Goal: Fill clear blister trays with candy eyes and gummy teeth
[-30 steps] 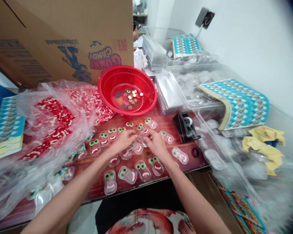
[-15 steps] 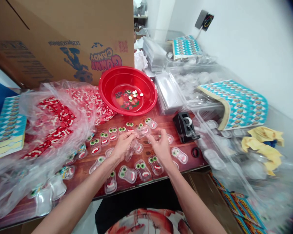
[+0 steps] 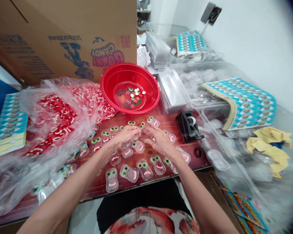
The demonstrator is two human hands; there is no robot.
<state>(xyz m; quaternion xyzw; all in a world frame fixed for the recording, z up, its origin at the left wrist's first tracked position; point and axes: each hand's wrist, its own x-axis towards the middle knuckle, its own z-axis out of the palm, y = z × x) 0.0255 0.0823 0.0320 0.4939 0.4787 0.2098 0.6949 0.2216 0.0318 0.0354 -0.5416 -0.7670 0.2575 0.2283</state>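
Observation:
My left hand (image 3: 129,134) is closed with fingertips together around clear plastic shells (image 3: 130,141), partly hidden beneath the palm. Close beside its fingertips, my right hand (image 3: 159,140) has its fingers bent, the thumb apart from them; nothing shows gripped in it. Under and around both hands, clear plastic blister packs (image 3: 145,169) lie in rows on the dark red wooden table (image 3: 92,175). Each pack shows two green gummy eyes and red-and-white gummy teeth. A filled pack (image 3: 153,122) lies just beyond my right fingers.
Behind the rows stands a red basin (image 3: 104,87) with a few loose candies. Left is a plastic bag of gummy teeth (image 3: 56,123); a cardboard box (image 3: 75,26) rises behind. At right are a black tape dispenser (image 3: 187,126), a tape roll (image 3: 198,152) and clear bins with printed sheets (image 3: 249,102).
The pack both hands held up is no longer distinct between them. My right hand has shifted toward my left fingertips, its thumb parting from the fingers. The camera view has shifted slightly.

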